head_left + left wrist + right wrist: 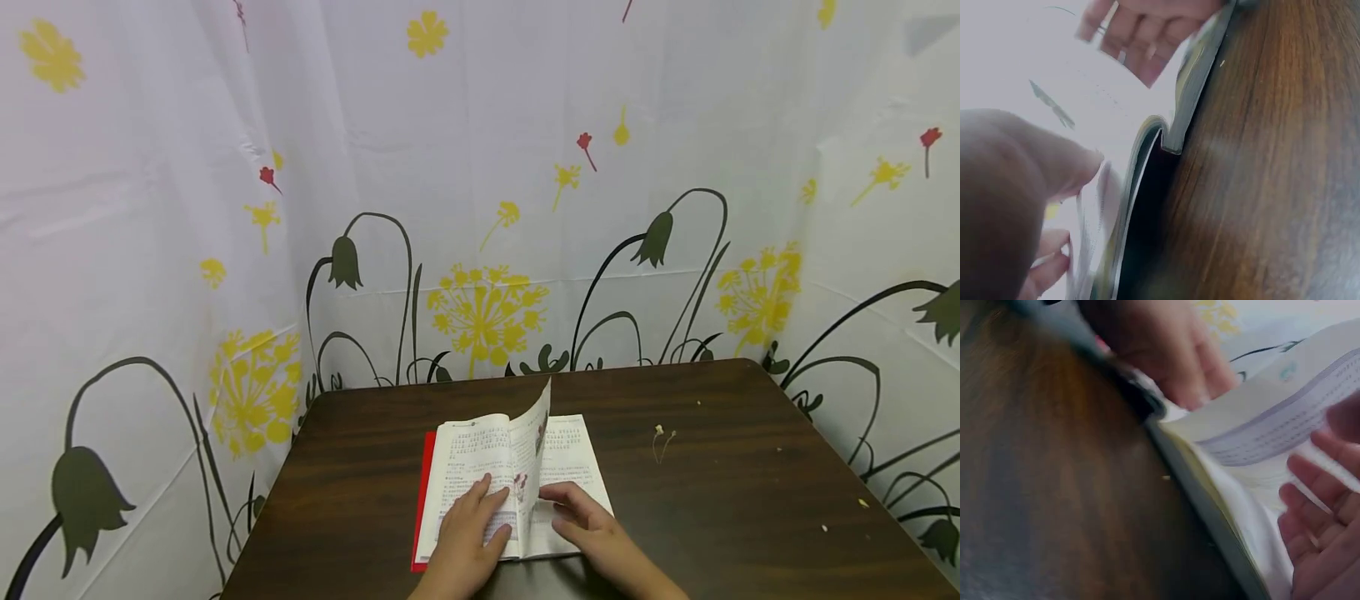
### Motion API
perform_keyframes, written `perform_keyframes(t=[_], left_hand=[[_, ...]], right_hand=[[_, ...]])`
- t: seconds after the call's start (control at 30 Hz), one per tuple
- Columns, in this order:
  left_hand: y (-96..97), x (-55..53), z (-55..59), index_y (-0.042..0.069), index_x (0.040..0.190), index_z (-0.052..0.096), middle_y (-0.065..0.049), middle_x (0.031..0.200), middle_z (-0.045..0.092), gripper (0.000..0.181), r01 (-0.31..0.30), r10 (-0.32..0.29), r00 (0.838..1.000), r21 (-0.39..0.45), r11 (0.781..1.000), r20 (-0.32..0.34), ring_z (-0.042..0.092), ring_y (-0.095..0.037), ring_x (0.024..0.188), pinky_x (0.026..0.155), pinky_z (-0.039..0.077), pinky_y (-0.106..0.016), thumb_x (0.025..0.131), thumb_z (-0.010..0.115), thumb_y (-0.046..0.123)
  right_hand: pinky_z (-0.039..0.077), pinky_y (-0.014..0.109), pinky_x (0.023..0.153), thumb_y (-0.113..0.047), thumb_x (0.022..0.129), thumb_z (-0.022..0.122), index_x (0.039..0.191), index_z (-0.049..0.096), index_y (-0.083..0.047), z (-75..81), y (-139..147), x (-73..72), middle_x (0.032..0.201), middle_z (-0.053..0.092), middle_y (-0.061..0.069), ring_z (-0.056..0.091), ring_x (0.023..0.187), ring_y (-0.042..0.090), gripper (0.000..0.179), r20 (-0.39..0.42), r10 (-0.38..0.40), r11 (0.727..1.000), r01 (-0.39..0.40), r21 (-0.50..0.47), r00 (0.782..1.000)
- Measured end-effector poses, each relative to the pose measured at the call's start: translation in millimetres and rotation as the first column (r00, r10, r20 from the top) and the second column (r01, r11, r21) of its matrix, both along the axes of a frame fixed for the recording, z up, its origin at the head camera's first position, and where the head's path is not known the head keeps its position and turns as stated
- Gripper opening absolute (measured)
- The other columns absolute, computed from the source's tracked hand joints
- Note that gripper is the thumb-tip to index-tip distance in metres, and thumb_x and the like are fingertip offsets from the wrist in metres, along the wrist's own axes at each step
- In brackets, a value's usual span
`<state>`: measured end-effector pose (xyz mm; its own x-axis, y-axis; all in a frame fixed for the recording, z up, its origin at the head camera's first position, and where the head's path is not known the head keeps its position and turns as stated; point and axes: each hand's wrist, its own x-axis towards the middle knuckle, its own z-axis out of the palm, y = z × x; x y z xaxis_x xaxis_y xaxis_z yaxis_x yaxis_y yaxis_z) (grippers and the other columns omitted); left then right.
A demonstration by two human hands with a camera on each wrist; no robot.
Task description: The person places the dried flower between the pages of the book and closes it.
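Note:
An open book (472, 446) with printed text lies on the table, a red edge (422, 500) showing along its left side. One page (531, 454) stands up from the spine, its top leaning right. My left hand (467, 537) rests on the left-hand page with fingers extended. Beside the raised page is my right hand (596, 533), its fingers loosely bent and their tips at or near the sheet; contact is hard to tell. The right wrist view shows the right hand (1325, 519) with fingers apart and nothing pinched. In the left wrist view the left thumb (1066, 162) lies over the pages.
The dark wooden table (720, 483) extends on both sides of the book. Small dried sprigs (660, 442) and a few pale specks lie on its right part. Behind it hangs a white curtain (465, 167) printed with flowers.

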<state>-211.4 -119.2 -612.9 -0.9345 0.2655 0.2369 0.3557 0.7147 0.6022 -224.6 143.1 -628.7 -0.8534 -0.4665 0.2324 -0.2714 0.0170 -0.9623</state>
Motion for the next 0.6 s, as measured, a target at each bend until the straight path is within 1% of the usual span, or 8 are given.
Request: perform_keyframes(t=[0.1,0.23,0.33,0.4,0.47,0.5,0.57,0.6], left_hand=[[1.7,-0.2,2.3,0.014,0.141,0.071,-0.020,0.157,0.060,0.046,-0.108,0.108,0.994,0.039,0.993,-0.004,0.056,-0.047,0.144,0.114,0.043,-0.072,0.097,0.078,0.024],[3.6,-2.7,4.9,0.010,0.129,0.077,-0.019,0.148,0.067,0.035,-0.245,0.246,0.969,0.076,0.967,-0.007,0.061,-0.045,0.137,0.112,0.049,-0.067,0.096,0.079,0.019],[3.6,-5.6,6.2,0.009,0.123,0.079,-0.016,0.140,0.072,0.029,-0.287,0.293,0.956,0.127,0.949,-0.029,0.064,-0.041,0.131,0.109,0.052,-0.061,0.094,0.080,0.015],[3.0,-7.2,7.3,0.010,0.123,0.077,-0.011,0.132,0.075,0.030,-0.283,0.295,0.955,0.222,0.933,-0.022,0.068,-0.035,0.125,0.106,0.056,-0.055,0.093,0.081,0.012],[2.2,-7.5,8.4,0.013,0.127,0.075,-0.004,0.128,0.076,0.034,-0.280,0.303,0.953,0.328,0.902,-0.019,0.070,-0.027,0.122,0.102,0.058,-0.047,0.093,0.081,0.010],[1.7,-7.2,9.6,0.015,0.129,0.074,-0.001,0.127,0.076,0.035,-0.276,0.305,0.952,0.393,0.877,-0.011,0.070,-0.022,0.121,0.101,0.058,-0.043,0.094,0.081,0.011],[0.8,-5.7,11.3,0.020,0.133,0.072,0.004,0.127,0.074,0.033,-0.262,0.314,0.949,0.513,0.818,-0.015,0.069,-0.015,0.120,0.099,0.058,-0.033,0.101,0.076,0.012],[0.2,-4.1,12.2,0.021,0.135,0.071,0.005,0.129,0.073,0.033,-0.249,0.321,0.946,0.551,0.796,-0.036,0.068,-0.012,0.121,0.099,0.057,-0.029,0.103,0.073,0.012]], right_hand=[[0.034,0.013,0.123,-0.014,0.107,0.068,0.157,0.052,-0.013,-1.5,-5.0,4.0,0.162,0.054,0.012,0.048,0.151,0.007,0.052,-0.171,0.008,0.986,0.020,0.164,0.985],[0.036,0.020,0.126,-0.021,0.105,0.073,0.162,0.049,-0.021,1.4,-8.7,9.8,0.166,0.053,0.002,0.050,0.154,0.017,0.062,-0.359,0.046,0.936,0.085,0.342,0.932],[0.048,0.035,0.122,-0.022,0.103,0.076,0.159,0.054,-0.019,2.5,-10.1,12.5,0.163,0.058,0.007,0.056,0.150,0.031,0.060,-0.505,0.093,0.896,0.150,0.419,0.858],[0.051,0.045,0.119,-0.023,0.101,0.079,0.157,0.057,-0.020,2.3,-11.1,13.3,0.163,0.058,0.010,0.055,0.150,0.037,0.061,-0.586,0.126,0.868,0.196,0.455,0.800],[0.052,0.053,0.115,-0.025,0.099,0.080,0.156,0.059,-0.022,1.6,-12.7,12.8,0.163,0.058,0.012,0.057,0.148,0.039,0.061,-0.637,0.167,0.847,0.221,0.483,0.753],[0.052,0.056,0.114,-0.026,0.098,0.080,0.156,0.059,-0.023,1.5,-13.6,12.6,0.162,0.059,0.013,0.058,0.148,0.040,0.062,-0.649,0.188,0.837,0.226,0.498,0.737],[0.051,0.060,0.114,-0.029,0.099,0.079,0.158,0.058,-0.026,1.5,-15.2,12.9,0.164,0.057,0.013,0.057,0.149,0.040,0.063,-0.639,0.225,0.816,0.216,0.536,0.736],[0.050,0.061,0.115,-0.029,0.099,0.079,0.159,0.057,-0.028,2.3,-16.0,13.5,0.165,0.056,0.013,0.056,0.150,0.040,0.064,-0.617,0.236,0.806,0.202,0.556,0.751]])
